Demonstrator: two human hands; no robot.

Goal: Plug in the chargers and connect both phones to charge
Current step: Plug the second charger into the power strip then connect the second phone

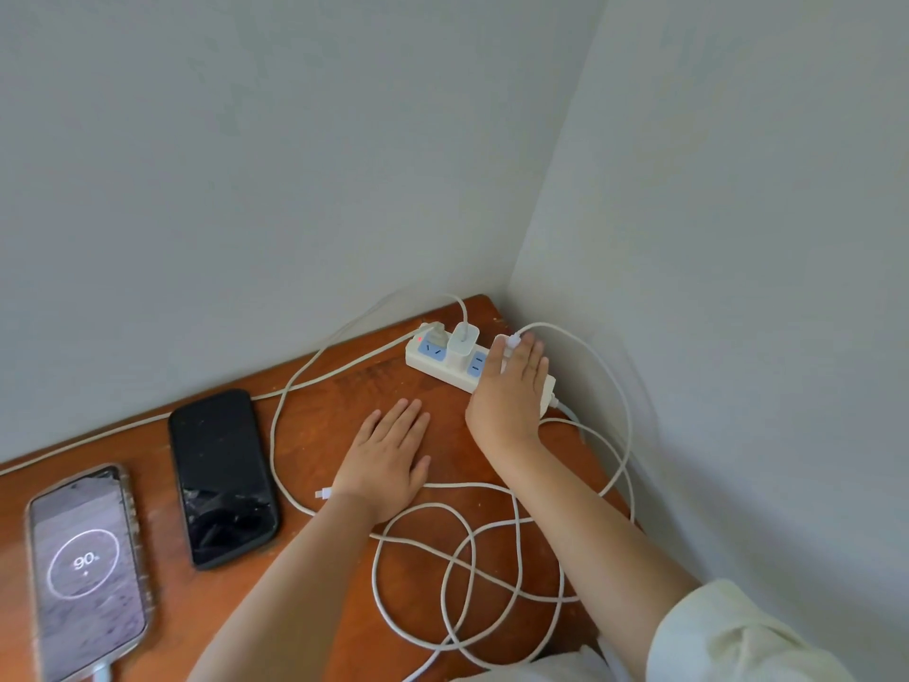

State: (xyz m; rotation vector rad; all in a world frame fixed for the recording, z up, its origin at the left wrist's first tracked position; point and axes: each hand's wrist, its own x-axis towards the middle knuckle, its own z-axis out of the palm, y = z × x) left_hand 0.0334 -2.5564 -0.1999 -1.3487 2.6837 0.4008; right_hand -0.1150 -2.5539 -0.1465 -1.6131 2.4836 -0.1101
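Observation:
A white power strip [439, 355] lies in the table's far corner with one white charger [463, 341] plugged in. My right hand [511, 391] covers the strip's right end and closes over a second white charger [499, 341]. That charger's cable plug [514, 341] pokes out between my fingers. Flat on the table just left of it, my left hand [388, 460] lies open. A loose cable connector [323, 493] lies beside my left wrist. A black phone [221, 477] with a cracked, dark screen lies at the left. A lit phone [86, 573] showing 90 has a cable in its bottom end.
The wooden table [344, 386] fits into a corner between two pale walls. Loops of white cable [467, 573] sprawl over the near right part of the table. Another cable [123, 428] runs along the back edge toward the left.

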